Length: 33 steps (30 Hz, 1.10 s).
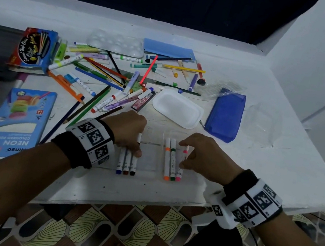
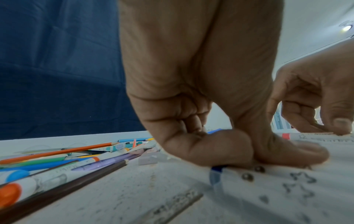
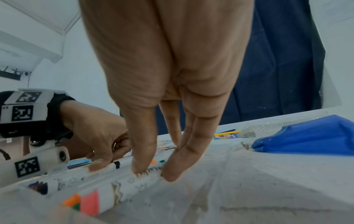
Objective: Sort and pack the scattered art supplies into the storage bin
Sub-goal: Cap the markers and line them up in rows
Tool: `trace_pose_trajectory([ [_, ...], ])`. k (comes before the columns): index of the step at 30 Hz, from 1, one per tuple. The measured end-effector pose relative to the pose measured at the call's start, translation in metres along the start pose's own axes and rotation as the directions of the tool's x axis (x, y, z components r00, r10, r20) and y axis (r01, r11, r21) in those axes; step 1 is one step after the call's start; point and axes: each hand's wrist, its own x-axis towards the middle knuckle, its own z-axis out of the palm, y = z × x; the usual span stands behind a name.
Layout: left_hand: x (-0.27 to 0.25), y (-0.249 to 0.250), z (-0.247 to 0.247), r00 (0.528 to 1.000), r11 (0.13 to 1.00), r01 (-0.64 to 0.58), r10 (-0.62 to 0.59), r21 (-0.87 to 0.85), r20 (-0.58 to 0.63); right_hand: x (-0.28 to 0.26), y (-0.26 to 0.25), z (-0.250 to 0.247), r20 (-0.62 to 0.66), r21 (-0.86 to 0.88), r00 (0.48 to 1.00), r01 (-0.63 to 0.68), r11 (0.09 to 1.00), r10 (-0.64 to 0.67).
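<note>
1. Six markers lined up near the front edge of the white table (image 1: pixel 235 170), in two groups of three on what looks like a clear plastic tray (image 1: pixel 148 159), though hard to make out.
2. Left hand (image 1: pixel 128 131) curled over the blue, brown and black markers (image 1: pixel 127 163), thumb and bent fingers pressing down on the barrels; a white marker end poking up past the knuckles.
3. Right hand (image 1: pixel 205 155) with thumb and fingertips (image 3: pixel 170 174) clamped on the pink marker (image 1: pixel 181 165), beside the orange marker (image 1: pixel 166 160) and green marker (image 1: pixel 172 161).
4. Likely step: squaring markers into neat rows before packing. Best done by keeping caps level at the near end, pressing lightly so round barrels do not roll, and nudging the pink one flush against green.
5. Heaped toward the back left: loose coloured pencils, pens and markers (image 1: pixel 104 78), crossing one another, so liable to drag neighbours when pulled.
6. Near the left edge: a blue neon pencil box (image 1: pixel 16 123) and a second pencil box (image 1: pixel 33 48).
7. Toward the back: a white paint palette (image 1: pixel 116 44) and a blue folder (image 1: pixel 168 49); mid-table a white tray (image 1: pixel 178 108); toward the right a blue pencil pouch (image 1: pixel 225 116) and clear plastic packaging (image 1: pixel 222 87).
8. No obvious storage bin identifiable.
</note>
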Motion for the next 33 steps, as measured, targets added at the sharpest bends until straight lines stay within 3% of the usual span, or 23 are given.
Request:
trace_pose_trajectory([
  [5,0.000,0.000,0.000,1.000,1.000,-0.005,0.005,0.006,0.007,-0.003,0.001,0.004,0.030,0.013,0.998,-0.048,0.999,0.048],
  [13,-0.001,0.001,0.000,1.000,0.999,-0.025,0.025,0.026,-0.001,-0.001,-0.003,-0.002,0.013,0.081,0.995,0.093,0.992,-0.095],
  [19,-0.001,0.002,-0.001,1.000,1.000,-0.022,0.021,0.018,0.005,0.005,-0.001,-0.001,0.036,0.100,0.998,0.047,0.994,-0.051],
  [27,-0.001,0.001,-0.002,1.000,1.000,-0.005,0.006,-0.013,0.019,0.013,0.006,-0.007,0.099,-0.054,0.994,0.059,0.997,-0.054],
  [33,0.000,0.001,-0.001,1.000,1.000,-0.003,0.003,-0.022,0.022,0.013,0.009,-0.009,0.145,-0.052,0.988,0.067,0.996,-0.059],
])
